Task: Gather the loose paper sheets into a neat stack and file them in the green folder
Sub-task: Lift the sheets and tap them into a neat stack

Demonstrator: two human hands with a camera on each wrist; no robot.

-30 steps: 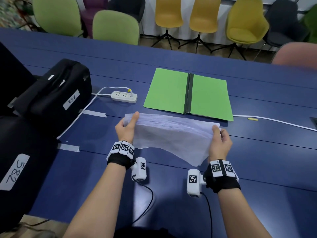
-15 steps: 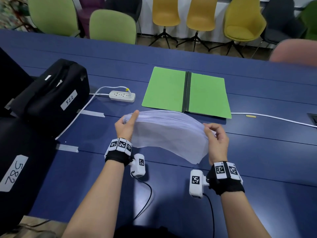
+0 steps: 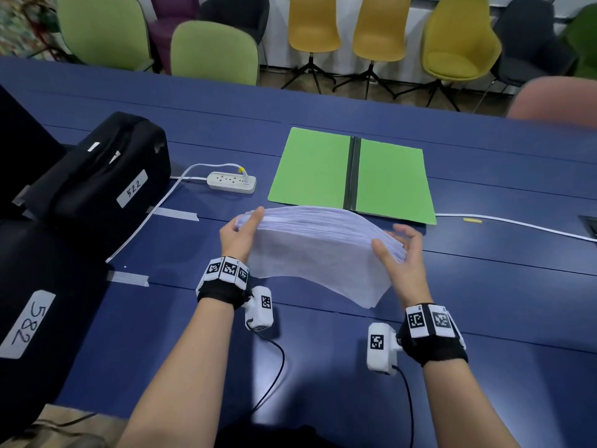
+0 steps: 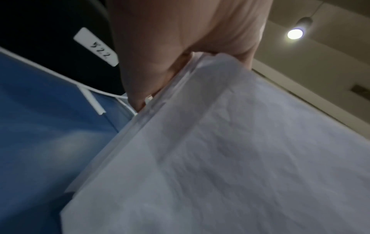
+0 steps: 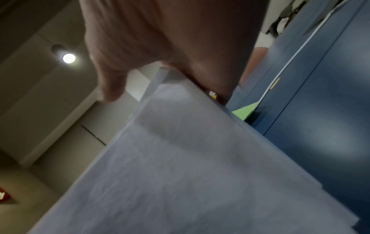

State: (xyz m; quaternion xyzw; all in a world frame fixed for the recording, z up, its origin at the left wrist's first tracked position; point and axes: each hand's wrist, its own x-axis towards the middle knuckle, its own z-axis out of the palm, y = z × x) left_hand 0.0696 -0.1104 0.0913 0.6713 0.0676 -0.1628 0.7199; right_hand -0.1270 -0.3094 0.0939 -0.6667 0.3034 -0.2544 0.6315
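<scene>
A thick stack of white paper sheets (image 3: 316, 253) hangs bowed above the blue table (image 3: 484, 286), its lower corner near the surface. My left hand (image 3: 248, 223) pinches the stack's left edge, thumb on the near face. In the left wrist view the left hand (image 4: 150, 88) clamps the paper stack (image 4: 240, 158). My right hand (image 3: 399, 245) cradles the right edge with loosely spread fingers. In the right wrist view its thumb (image 5: 110, 90) stands off the paper stack (image 5: 200, 174). The green folder (image 3: 313, 169) lies open and flat just beyond.
Two black cases (image 3: 97, 182) (image 3: 38, 318) with number labels fill the left side. A white power strip (image 3: 231, 182) lies left of the folder, and a white cable (image 3: 517, 223) runs right along the table. Coloured chairs (image 3: 213, 53) stand past the far edge.
The right hand has moved inward and loosened, its fingers spreading and thumb lifting. The stack has bowed upward more. The left hand keeps its pinch in about the same place.
</scene>
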